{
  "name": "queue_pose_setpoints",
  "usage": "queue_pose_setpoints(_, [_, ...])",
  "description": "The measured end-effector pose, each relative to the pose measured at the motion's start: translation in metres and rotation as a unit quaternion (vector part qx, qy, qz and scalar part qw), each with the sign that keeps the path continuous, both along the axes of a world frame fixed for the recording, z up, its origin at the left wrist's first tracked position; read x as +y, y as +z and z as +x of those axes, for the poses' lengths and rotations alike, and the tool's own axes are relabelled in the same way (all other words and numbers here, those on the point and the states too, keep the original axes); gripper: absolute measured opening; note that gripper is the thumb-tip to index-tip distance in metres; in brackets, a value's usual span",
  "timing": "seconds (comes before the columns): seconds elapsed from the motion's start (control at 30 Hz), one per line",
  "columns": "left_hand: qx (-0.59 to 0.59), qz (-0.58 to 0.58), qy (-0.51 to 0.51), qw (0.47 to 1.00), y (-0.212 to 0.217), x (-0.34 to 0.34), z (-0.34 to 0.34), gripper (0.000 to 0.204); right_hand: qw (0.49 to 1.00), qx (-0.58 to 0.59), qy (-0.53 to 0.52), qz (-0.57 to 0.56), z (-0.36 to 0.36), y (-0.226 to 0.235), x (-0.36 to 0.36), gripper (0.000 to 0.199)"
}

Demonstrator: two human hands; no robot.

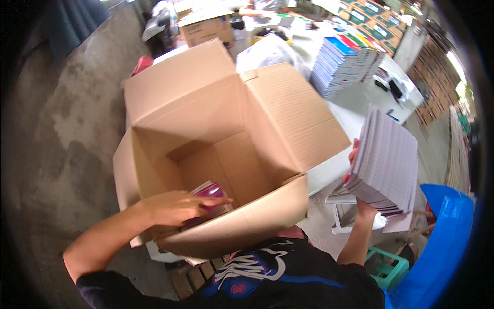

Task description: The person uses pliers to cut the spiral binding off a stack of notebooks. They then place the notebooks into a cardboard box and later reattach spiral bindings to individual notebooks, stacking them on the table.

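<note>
A large open cardboard box (272,206) stands before me, its flaps spread outward. Inside, by the near left wall, lies a small pile of purple-covered notebooks (210,190). My left hand (180,207) reaches over the near left side and rests on this pile, index finger stretched across the covers; its other fingers are partly hidden. On the right, outside the box, my right hand (366,207) supports a thick stack of notebooks (386,159) from below and behind. The page edges of that stack face me, and fingers show at its left edge.
A white table (355,118) bears a tall pile of notebooks (337,64), a clear plastic bag (272,54) and a smaller carton (206,31). A green stool (386,265) and blue sheeting (437,252) are at the lower right. A concrete wall (77,123) rises at left.
</note>
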State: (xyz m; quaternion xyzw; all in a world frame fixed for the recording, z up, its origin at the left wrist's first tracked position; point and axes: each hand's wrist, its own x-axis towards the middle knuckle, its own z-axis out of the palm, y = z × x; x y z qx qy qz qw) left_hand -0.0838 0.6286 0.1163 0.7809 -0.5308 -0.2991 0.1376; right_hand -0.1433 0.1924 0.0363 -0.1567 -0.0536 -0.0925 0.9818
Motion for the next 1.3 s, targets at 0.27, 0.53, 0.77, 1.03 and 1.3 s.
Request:
queue_pose_setpoints(0.27, [0.138,-0.050,0.139,0.979,0.005,-0.009,-0.006,0.043,0.932,0.277,-0.230,0.044,-0.010,-0.039,-0.045,0.060])
queue_pose_setpoints(0.53, [-0.003,-0.146,0.375,0.915,0.068,-0.053,-0.003,0.036,0.994,0.054,-0.098,-0.021,0.044,-0.047,-0.148,0.053])
queue_pose_setpoints(0.77, [-0.100,-0.105,0.538,0.830,0.088,-0.169,-0.061,0.069,0.989,0.092,-0.025,-0.110,0.152,-0.061,-0.287,0.046])
queue_pose_setpoints(1.03, [-0.233,0.125,0.687,0.677,0.021,-0.233,-0.060,0.071,0.922,0.182,0.194,-0.282,0.299,-0.092,-0.423,0.048])
queue_pose_setpoints(1.3, [-0.311,0.088,0.733,0.599,0.001,-0.244,-0.053,0.042,0.859,0.238,0.226,-0.392,0.401,-0.139,-0.450,0.052])
